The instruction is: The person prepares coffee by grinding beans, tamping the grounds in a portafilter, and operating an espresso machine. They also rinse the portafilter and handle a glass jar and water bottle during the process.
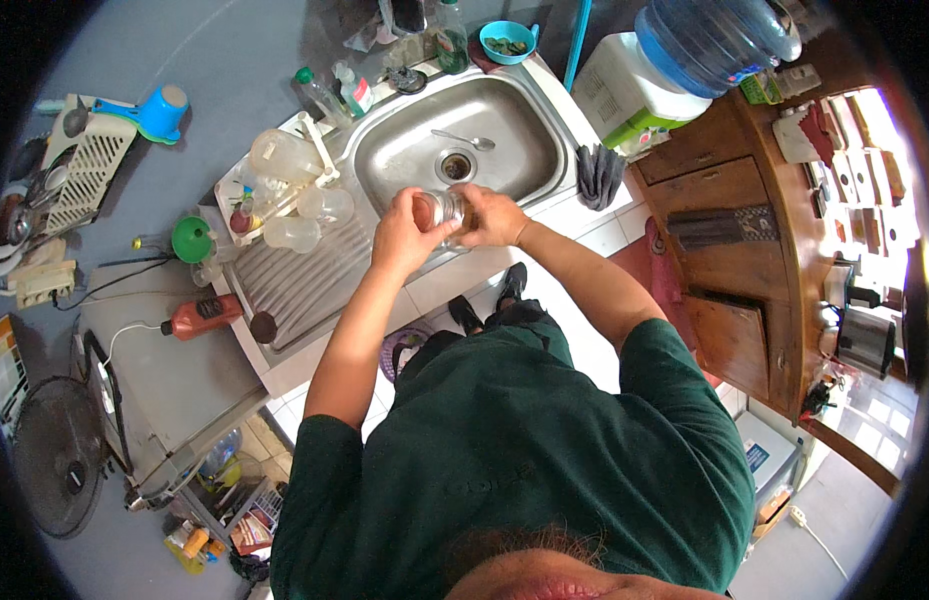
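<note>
A clear glass jar (442, 211) is held between both hands above the near rim of the stainless steel sink (404, 142). My left hand (404, 236) grips it at one end, and my right hand (498, 216) wraps the other end. The fingers hide much of the jar, so I cannot tell whether a lid is on it. A metal spoon (464, 140) lies in the basin behind the drain (457, 166).
Upturned plastic containers (292, 234) and a dish rack crowd the ribbed drainboard (307, 289). Bottles (353, 90) and a blue bowl (508, 42) line the sink's back. A dark cloth (599, 176) hangs at the right edge, near a water dispenser (622, 90).
</note>
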Demonstrator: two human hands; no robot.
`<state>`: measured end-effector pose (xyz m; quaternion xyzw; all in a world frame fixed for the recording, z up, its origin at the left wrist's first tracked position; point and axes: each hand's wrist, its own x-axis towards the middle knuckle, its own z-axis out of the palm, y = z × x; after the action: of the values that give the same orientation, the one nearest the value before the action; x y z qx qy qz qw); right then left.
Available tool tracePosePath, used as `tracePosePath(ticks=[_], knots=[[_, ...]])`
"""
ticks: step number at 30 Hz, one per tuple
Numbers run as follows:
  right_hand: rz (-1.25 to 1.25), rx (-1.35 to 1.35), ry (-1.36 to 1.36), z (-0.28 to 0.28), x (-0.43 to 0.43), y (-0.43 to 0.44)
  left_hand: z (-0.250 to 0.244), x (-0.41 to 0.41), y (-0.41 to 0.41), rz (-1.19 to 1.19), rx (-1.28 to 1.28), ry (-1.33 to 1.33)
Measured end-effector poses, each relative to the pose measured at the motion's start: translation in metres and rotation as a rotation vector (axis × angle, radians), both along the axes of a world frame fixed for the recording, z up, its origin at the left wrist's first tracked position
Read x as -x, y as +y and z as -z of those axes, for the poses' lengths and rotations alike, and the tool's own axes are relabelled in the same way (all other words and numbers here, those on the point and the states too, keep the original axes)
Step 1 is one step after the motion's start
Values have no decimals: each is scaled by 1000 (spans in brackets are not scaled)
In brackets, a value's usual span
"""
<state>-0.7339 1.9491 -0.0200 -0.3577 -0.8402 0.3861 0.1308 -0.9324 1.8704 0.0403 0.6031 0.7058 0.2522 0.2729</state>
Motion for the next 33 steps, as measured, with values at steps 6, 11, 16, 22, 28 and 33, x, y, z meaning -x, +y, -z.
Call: tracePosePath(ticks=[6, 11, 16, 22, 28, 33], knots=[[33, -118, -647, 25, -2, 62, 22, 13, -38, -253, -36, -108], [-82, -253, -1066, 42, 31, 96, 24, 18, -102, -316, 111, -116], [-204, -708, -1428, 100, 47, 115, 26, 18, -136, -392, 139, -153], [3, -777, -1289, 83, 38, 118, 85, 40, -163, -324, 84, -324], [452, -72, -659, 7, -25, 83, 65, 27, -125, -365, 290, -786], [780, 69, -49, -3, -97, 16, 70, 2, -96, -221, 346, -904]])
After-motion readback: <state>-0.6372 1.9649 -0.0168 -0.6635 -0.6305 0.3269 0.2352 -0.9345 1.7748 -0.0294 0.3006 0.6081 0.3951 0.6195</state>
